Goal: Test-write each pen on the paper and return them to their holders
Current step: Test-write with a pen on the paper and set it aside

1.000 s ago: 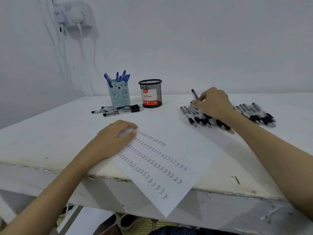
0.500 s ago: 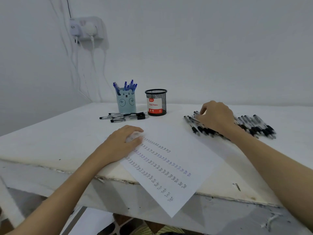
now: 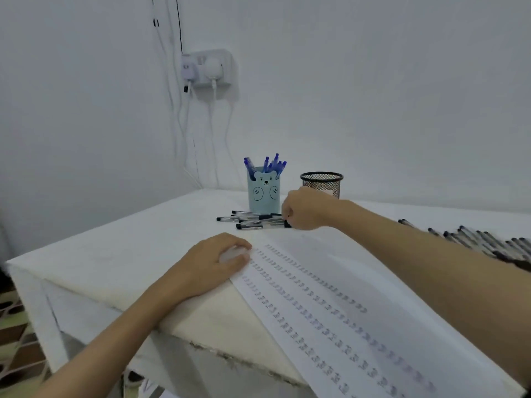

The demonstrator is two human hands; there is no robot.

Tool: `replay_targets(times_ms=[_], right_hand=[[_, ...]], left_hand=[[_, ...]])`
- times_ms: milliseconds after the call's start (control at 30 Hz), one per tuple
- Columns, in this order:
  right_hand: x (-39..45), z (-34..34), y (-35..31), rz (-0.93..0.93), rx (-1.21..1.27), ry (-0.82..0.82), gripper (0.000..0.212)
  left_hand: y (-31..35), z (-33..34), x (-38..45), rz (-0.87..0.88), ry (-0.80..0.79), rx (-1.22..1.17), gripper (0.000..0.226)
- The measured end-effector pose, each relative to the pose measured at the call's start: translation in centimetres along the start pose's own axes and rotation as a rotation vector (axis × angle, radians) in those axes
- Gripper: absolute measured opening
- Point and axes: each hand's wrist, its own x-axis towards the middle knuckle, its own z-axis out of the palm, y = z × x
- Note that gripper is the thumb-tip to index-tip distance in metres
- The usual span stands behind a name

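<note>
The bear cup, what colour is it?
The bear cup is pale blue with a bear face drawn in black, seen in the head view.

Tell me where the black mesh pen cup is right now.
In the head view the black mesh pen cup stands at the back of the table, just right of the blue bear holder and directly behind the right hand.

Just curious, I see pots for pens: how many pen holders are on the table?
2. A light blue bear-face holder with blue pens stands at the back; a black mesh holder stands right beside it, partly hidden behind the right hand.
</note>
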Motion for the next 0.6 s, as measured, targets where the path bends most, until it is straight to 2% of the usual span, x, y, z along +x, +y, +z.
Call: replay_targets(times_ms=[67,133,267,467,600], right_hand=[[1.4,1.5,-1.3,-0.043,-0.015,-0.025,0.034],[2.2,2.7,-1.9,-0.071,-0.044,-0.007,0.032],[3.6,4.2,-2.1,-0.077,-0.026,0.089,0.023],[3.5,4.2,-2.0,-0.092,0.026,0.105,0.019],[3.4,2.5,-1.6,-0.009,0.399,0.178,0.019]], left_hand=[[-0.2,0.2,0.2,0.014,-0.001,0.014,0.037],[-0.2,0.3,0.3,0.019,0.002,0.022,0.043],[-0.7,0.3,0.4,0.023,0.010,0.021,0.044],[-0.8,0.3,0.3,0.029,0.010,0.020,0.043],[-0.9,0.3,0.3,0.029,0.002,0.027,0.048]])
